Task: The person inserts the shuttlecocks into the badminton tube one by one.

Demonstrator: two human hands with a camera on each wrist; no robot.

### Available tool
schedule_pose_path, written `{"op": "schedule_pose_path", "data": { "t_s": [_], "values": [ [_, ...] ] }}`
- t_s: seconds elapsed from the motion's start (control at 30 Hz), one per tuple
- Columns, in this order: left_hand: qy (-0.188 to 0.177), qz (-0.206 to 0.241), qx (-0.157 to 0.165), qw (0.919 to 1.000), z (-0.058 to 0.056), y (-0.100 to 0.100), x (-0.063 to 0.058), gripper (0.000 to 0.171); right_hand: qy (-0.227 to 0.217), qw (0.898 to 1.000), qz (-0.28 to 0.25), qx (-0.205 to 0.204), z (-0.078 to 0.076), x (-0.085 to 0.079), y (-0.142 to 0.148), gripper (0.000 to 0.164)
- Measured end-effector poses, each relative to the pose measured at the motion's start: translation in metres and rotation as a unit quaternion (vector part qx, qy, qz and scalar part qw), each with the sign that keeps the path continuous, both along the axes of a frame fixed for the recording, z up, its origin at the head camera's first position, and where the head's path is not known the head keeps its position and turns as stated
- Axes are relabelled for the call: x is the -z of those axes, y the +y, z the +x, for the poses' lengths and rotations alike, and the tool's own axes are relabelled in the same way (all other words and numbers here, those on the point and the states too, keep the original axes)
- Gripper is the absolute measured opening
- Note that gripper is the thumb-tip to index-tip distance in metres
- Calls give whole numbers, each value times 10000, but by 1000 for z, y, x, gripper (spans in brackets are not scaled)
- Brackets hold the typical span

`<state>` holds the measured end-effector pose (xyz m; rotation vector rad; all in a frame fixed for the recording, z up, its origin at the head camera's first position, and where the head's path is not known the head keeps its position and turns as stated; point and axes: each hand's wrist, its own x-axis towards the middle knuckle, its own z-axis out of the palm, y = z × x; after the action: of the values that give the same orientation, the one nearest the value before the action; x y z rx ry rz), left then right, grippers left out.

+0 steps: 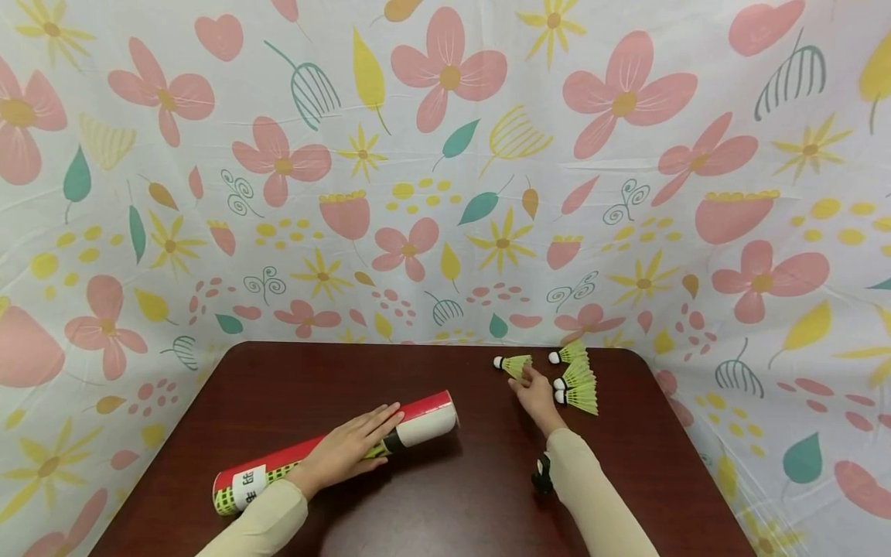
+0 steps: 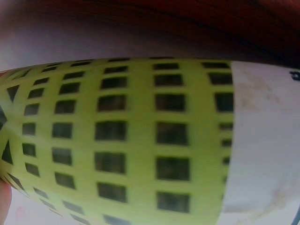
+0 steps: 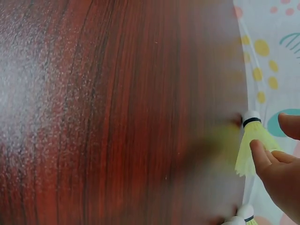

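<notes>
In the head view, my left hand (image 1: 343, 450) holds a long shuttlecock tube (image 1: 426, 422), its fingers laid over the top and the thumb along the near side. The tube is red and yellow-green with a dark grid pattern and a white right end. Its grid and white label (image 2: 262, 140) fill the left wrist view. My right hand (image 1: 537, 396) is at a yellow shuttlecock (image 1: 513, 365) lying near the far table edge, white cork to the left. In the right wrist view, fingertips (image 3: 258, 149) overlap the shuttlecock's skirt while the thumb stands apart from them.
Three more yellow shuttlecocks lie in a group to the right of my right hand, the nearest one (image 1: 581, 399) close to it. The dark wooden table (image 1: 431, 518) has rounded far corners. Behind it hangs a flower-patterned cloth (image 1: 431, 186).
</notes>
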<state>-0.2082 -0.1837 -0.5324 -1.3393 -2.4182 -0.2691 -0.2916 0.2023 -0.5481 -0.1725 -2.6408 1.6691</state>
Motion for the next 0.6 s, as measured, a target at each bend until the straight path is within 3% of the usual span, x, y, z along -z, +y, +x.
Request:
{"op": "schedule_pose_path", "data": {
  "t_s": [0.3,0.6],
  "values": [
    [-44,-40,-17,10000,2,1,-2,87,435,9988,14,235,1,-1,-5,50],
    [5,-41,14,10000,0,1,1,88,1039,9894,623,806,4,-2,-8,18]
  ]
}}
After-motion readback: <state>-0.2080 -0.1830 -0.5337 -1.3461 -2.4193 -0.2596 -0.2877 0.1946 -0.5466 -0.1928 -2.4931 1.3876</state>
